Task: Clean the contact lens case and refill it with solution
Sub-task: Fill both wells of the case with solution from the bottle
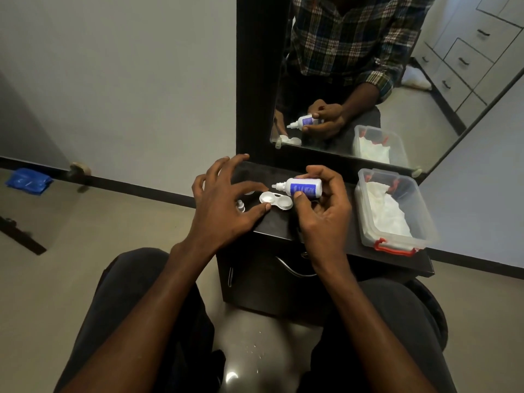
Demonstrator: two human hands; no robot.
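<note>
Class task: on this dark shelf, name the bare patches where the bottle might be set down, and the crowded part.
Bare: the shelf front strip between the lens case and the plastic box. Crowded: the left end, holding the case, a small cap, the left hand and the right hand holding the bottle.

Narrow dark worktop (286,228) backed by a mirror (368,80) at its far edge, clear plastic box (394,211) filling the right end, lens case (276,201) and small cap (241,206) mid-left, bare strip along the near edge between case and box
</note>
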